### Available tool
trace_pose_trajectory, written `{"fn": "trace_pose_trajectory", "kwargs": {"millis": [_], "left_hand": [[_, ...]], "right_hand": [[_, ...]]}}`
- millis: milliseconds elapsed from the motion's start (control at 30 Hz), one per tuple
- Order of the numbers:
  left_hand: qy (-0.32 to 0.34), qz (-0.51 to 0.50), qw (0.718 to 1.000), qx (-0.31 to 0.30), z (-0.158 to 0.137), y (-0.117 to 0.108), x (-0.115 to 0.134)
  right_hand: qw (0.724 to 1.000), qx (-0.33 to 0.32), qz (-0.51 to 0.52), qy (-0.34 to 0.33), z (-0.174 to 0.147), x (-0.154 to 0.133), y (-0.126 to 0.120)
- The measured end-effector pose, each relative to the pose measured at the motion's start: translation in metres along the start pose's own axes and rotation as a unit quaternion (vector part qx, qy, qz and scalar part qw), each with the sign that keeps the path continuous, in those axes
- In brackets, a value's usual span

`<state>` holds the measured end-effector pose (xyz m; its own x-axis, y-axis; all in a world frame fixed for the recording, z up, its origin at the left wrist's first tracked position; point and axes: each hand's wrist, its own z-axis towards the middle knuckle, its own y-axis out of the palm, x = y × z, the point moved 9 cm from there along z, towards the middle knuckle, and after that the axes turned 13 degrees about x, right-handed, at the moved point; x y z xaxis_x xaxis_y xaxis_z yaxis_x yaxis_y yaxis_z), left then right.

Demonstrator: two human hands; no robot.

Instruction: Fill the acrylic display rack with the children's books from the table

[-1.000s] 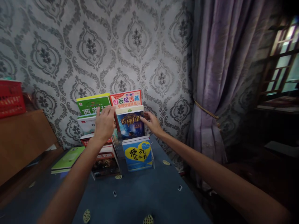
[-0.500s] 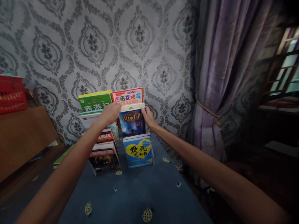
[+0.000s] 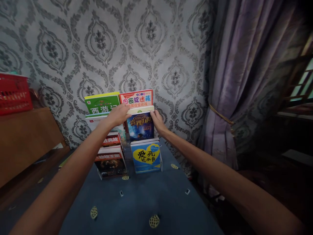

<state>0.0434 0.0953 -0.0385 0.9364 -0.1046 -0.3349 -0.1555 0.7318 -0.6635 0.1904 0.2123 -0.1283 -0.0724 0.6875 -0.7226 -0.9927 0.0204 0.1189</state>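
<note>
L grip (image 3: pixel 119 115) shifted rt; it & R grip (image 3: pixel 158 122), nearly closed, hold dark-blue bk (image 3: pixel 141 127) btwn 'em.

Dark-blue book (image 3: pixel 140 129): 查理; heart-cover book (image 3: pixel 144 167): 爱死这本书; red book (image 3: pixel 134 95): 图画捉迷藏; lion-cover book (image 3: pixel 111 165): 动物王国

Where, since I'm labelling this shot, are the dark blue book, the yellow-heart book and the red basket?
Dark blue book (image 3: pixel 141 126), head view: its front cover.
Yellow-heart book (image 3: pixel 146 156), head view: front cover, on the heart.
Red basket (image 3: pixel 15 94), head view: its side wall.
</note>
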Motion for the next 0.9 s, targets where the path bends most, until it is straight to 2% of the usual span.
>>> {"fn": "trace_pose_trajectory", "kwargs": {"millis": [167, 300, 433, 533, 667, 767, 900], "left_hand": [[0.014, -0.061, 0.998, -0.023, 0.003, -0.012, -0.008], [-0.001, -0.114, 0.994, -0.007, -0.003, -0.036, -0.034], [-0.018, -0.103, 0.994, 0.001, -0.017, -0.043, -0.054], [0.001, -0.070, 0.997, 0.026, -0.023, -0.041, -0.046], [0.024, -0.001, 0.998, 0.049, -0.016, -0.037, -0.019], [0.025, 0.038, 0.998, 0.034, -0.009, -0.032, -0.003], [0.015, 0.058, 0.998, 0.009, -0.006, -0.026, 0.003]], "right_hand": [[1.000, 0.009, 0.003, 0.008, 0.001, -0.011, -0.001], [0.999, 0.041, 0.007, -0.011, 0.008, -0.019, -0.004], [0.998, 0.062, 0.009, -0.005, 0.016, -0.013, -0.003], [0.999, 0.051, 0.010, 0.001, 0.019, -0.008, 0.003], [0.999, 0.032, 0.034, 0.001, 0.022, -0.007, 0.008], [0.999, 0.023, 0.049, 0.006, 0.023, -0.005, 0.010], [0.999, 0.027, 0.041, 0.004, 0.022, -0.002, 0.010]]}}
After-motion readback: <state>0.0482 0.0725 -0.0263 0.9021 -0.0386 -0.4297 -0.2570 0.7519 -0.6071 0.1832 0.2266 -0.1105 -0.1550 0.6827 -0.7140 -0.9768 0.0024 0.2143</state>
